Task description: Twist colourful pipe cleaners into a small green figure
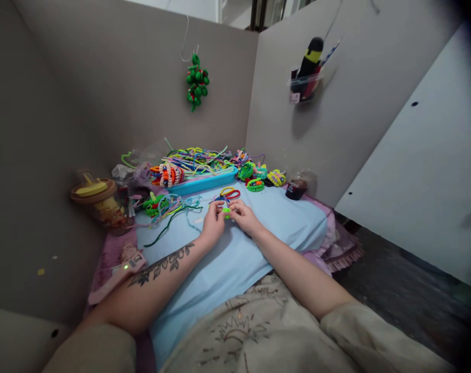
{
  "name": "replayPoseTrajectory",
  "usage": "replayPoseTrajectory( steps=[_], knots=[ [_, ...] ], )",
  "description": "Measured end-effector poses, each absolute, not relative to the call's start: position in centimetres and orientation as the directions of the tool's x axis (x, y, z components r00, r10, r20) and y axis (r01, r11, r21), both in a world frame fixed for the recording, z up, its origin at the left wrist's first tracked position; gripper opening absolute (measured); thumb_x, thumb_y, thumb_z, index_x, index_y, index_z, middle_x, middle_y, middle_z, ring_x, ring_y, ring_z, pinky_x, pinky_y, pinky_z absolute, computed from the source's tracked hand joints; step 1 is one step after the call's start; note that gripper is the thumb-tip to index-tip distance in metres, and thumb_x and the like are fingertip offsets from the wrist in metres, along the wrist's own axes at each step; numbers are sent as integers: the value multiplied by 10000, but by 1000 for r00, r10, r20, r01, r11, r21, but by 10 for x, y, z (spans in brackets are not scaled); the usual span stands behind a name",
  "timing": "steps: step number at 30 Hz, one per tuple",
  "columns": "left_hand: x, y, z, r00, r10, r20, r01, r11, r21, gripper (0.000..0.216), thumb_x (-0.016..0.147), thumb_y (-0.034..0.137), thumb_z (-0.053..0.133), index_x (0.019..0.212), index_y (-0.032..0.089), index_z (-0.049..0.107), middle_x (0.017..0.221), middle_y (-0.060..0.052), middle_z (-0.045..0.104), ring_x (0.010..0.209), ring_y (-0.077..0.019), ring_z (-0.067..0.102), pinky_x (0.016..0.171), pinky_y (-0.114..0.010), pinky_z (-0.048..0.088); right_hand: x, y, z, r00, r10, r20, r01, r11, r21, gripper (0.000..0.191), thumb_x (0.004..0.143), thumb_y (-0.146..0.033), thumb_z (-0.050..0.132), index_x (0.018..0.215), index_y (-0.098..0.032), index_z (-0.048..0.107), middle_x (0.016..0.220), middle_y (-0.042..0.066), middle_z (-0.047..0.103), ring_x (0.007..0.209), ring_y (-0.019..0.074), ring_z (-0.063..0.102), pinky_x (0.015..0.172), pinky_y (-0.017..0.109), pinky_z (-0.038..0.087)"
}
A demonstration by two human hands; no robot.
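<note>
A small bright green piece of pipe-cleaner work (227, 213) sits between my two hands, above the pale blue cloth. My left hand (214, 221) pinches it from the left, fingers closed. From the other side, my right hand (244, 216) grips its edge between thumb and fingers. Just beyond my fingertips lies a pair of scissors with red and yellow handles (230, 193); its blades are partly hidden. Loose pipe cleaners (175, 212) in dark green and light blue are strewn left of my left hand.
Behind my hands stands a blue tray (204, 181) heaped with pipe cleaners. Finished woven pieces (254, 185) sit to its right, near a dark cup (296, 188). A lidded tumbler (103, 204) stands at the left. Grey panels (223, 103) enclose the back and sides.
</note>
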State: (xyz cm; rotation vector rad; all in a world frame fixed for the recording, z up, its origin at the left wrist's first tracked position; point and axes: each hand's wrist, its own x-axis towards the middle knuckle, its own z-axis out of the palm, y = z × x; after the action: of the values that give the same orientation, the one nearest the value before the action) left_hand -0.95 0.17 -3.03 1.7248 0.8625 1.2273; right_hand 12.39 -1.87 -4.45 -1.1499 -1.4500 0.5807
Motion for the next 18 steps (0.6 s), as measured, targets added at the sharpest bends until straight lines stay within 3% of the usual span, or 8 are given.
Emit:
replayPoseTrajectory(
  steps=[5,8,13,18],
  knots=[
    [-11,5,-35,136,892,431,133,-448,884,298,731,204,550,1022,182,489,871,-28,546,825,-147,526,752,-281,417,124,-19,-43,297,858,418,267,346,-899,222,699,-409,600,683,-189,581,801,24,537,789,154,507,681,266,409],
    [-10,6,-39,151,916,371,101,-388,916,342,723,221,566,1051,182,479,773,-6,557,744,-135,538,740,-279,426,125,-18,-43,354,870,344,151,309,-939,268,684,-449,602,683,-184,558,676,-7,533,648,125,482,628,255,391],
    [-8,4,-39,232,922,310,-5,-318,948,485,694,217,610,1149,195,444,801,-14,612,690,-121,566,675,-255,448,121,-22,-40,216,932,290,66,282,-957,336,649,-492,630,627,-179,511,579,-43,488,553,96,421,550,232,340],
    [-10,2,-37,251,927,279,-55,-275,960,410,717,248,594,1100,182,463,719,-3,624,660,-123,584,621,-239,455,118,-28,-34,174,944,279,89,267,-960,349,652,-491,630,588,-179,486,543,-51,447,533,93,383,528,232,299]
  ],
)
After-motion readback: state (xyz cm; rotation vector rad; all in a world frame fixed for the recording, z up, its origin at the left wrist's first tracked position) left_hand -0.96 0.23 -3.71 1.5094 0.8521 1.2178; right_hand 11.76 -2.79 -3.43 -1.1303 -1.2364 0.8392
